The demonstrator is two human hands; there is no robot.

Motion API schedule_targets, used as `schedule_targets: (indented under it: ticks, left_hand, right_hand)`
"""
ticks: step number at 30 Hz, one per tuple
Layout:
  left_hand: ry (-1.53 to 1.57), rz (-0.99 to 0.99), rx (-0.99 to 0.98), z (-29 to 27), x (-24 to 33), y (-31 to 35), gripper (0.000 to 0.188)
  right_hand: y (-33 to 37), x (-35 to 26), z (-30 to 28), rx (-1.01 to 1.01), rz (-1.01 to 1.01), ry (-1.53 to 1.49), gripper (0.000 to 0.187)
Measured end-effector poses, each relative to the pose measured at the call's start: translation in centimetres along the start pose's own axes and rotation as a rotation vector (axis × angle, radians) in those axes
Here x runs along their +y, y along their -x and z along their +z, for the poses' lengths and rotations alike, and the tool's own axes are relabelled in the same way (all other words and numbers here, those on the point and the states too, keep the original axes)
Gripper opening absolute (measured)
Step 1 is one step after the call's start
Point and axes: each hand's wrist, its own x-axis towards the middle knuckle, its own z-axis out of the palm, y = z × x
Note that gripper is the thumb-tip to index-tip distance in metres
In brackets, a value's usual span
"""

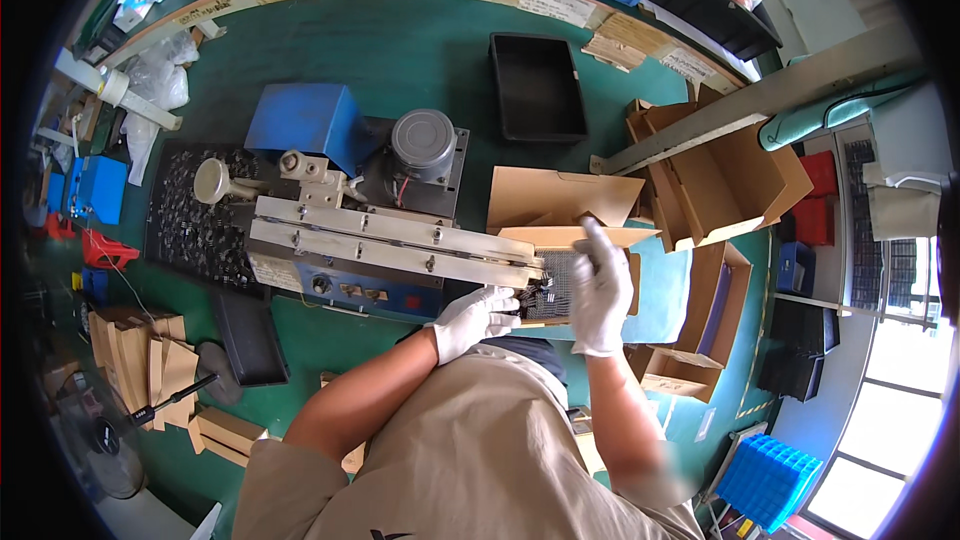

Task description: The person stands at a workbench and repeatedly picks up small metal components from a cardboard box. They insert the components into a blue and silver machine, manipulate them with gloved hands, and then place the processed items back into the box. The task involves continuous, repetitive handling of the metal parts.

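Observation:
My left hand (475,322), in a white glove, reaches across my front to the outlet end of a long metal rail (400,245). Its fingers are stretched out toward the near left corner of a cardboard box (545,320), with nothing visible in them. My right hand (602,290), also gloved, is over the right side of that box. Its fingers point up and away, slightly blurred and apart, and I see nothing held. Inside the box lie rows of small grey parts (560,285), with a loose dark heap (537,298) below the rail's end.
The rail belongs to a feeding machine with a blue housing (305,125) and a round motor (422,138). To its left, a black tray (200,220) holds many small dark parts. A black bin (538,88) stands behind; open cartons (715,175) are at the right.

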Motion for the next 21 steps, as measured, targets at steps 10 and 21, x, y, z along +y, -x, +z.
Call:
schedule_targets:
  ticks: [10,21]
  left_hand:
    - [-0.453,-0.043,0.226,-3.1,-2.9,-0.6,0.047]
    - [-0.606,-0.011,0.231,-3.0,-3.7,-0.1,0.053]
  right_hand:
    - [5.1,12.4,5.5,-0.870,-0.095,0.549,0.034]
    - [7.1,18.5,14.3,-0.799,-0.154,0.501,0.059]
